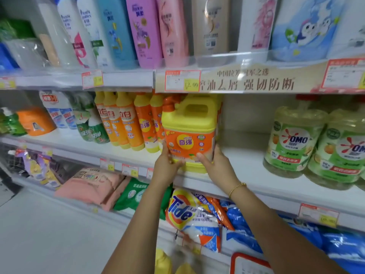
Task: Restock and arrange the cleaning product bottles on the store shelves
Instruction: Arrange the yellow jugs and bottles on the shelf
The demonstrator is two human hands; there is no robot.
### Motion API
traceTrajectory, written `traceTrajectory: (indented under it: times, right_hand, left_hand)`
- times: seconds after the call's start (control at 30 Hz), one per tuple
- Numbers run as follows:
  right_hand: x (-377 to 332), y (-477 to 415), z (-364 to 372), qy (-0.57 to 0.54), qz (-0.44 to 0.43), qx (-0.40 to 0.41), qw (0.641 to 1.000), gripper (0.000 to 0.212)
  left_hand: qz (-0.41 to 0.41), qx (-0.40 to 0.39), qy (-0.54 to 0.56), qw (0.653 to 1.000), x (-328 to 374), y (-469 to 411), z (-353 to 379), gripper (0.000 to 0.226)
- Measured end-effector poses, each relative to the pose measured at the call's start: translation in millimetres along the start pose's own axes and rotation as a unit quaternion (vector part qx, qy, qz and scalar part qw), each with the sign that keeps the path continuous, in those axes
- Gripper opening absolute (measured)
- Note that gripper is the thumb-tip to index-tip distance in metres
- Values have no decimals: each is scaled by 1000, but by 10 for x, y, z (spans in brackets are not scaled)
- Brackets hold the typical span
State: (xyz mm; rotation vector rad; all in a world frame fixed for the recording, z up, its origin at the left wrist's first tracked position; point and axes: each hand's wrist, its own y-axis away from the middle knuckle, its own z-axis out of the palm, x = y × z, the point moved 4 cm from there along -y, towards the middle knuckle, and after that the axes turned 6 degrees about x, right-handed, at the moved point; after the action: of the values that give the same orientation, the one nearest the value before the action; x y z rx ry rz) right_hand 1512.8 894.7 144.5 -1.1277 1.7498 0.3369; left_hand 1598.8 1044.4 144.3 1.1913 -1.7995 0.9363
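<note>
A large yellow jug with an orange label and a built-in handle stands upright at the front of the middle shelf. My left hand grips its lower left corner. My right hand grips the lower right side, thumb across the front of the label. To the jug's left stands a row of slim orange and yellow bottles. To its right is an open stretch of shelf, then big green OMO jars.
Tall shampoo bottles fill the top shelf. Bagged detergent, including a Tide bag and pink and green packs, lies on the bottom shelf. Yellow bottle tops show at the lower edge. White floor lies to the left.
</note>
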Motion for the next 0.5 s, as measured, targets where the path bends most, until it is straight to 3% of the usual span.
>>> traceTrajectory:
  times: [0.3,0.43,0.5]
  right_hand:
    - [-34,-8,46,42,50,-60,996,78]
    - [-39,595,-93,20,25,29,999,45]
    - [119,1070,62,-13,32,50,998,27]
  left_hand:
    - [-28,26,-48,998,-360,807,-500,39]
    - [-130,17,-144,981,-1244,1434,-604,34]
    - [-212,-32,-207,955,-1748,1664,-593,39]
